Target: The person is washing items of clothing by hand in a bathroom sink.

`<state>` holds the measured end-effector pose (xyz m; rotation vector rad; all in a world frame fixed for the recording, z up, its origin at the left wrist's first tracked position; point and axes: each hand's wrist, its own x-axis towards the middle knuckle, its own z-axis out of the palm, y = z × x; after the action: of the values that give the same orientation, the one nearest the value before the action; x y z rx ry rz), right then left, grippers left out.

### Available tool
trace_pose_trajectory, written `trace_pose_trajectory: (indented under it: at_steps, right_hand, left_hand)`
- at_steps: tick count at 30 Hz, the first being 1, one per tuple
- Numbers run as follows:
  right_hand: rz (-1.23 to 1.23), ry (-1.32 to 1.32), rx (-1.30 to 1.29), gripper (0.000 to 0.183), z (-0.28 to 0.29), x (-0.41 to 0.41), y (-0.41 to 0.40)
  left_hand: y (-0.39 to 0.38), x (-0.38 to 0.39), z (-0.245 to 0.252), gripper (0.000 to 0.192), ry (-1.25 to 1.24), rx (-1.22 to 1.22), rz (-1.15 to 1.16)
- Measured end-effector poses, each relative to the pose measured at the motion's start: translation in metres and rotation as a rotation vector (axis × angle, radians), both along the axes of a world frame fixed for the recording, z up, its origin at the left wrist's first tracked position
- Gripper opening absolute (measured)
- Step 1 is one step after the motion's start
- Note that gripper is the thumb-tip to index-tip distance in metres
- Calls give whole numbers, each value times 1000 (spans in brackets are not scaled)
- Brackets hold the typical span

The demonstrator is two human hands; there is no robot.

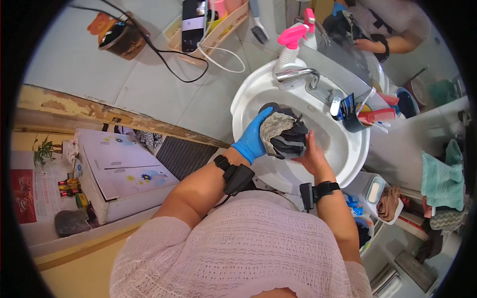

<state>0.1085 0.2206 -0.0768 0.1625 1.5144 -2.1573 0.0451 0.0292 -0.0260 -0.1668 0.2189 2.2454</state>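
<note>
Over the white washbasin (302, 173), my left hand (253, 136) in a blue rubber glove grips a bundled dark grey cloth item with beige lace-like fabric (277, 128). My bare right hand (313, 154) is at the right side of the bundle, its fingers upright and partly behind the cloth; whether it grips is unclear. A chrome faucet (298, 75) stands beyond the bundle at the basin's back. Both wrists wear black straps with small devices.
A spray bottle with a pink trigger (292, 37) stands behind the faucet. Right of the basin is a dark cup (354, 123) holding toothbrushes and a red comb. A phone (193, 28) and cables hang at the upper left. A soap dish (373, 192) sits at the lower right.
</note>
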Motion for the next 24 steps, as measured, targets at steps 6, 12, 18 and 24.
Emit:
trace_pose_trajectory:
  at_steps: [6,12,18,24]
  right_hand:
    - [-203,-413,-490,80,-16,10,-11]
    - [-375,-304,-773,59,22,-5,-18]
    - [-460,528,668,29,41,-24,-76]
    - [-437,203,926,35,-18,-73,-76]
  left_hand:
    - [19,10,18,41,-93,-93,33]
    - [10,8,-22,38,-147,-247,179]
    - [-3,-25,-64,28,-8,-332,189]
    - [16,-10,-70,25,-285,-559,154]
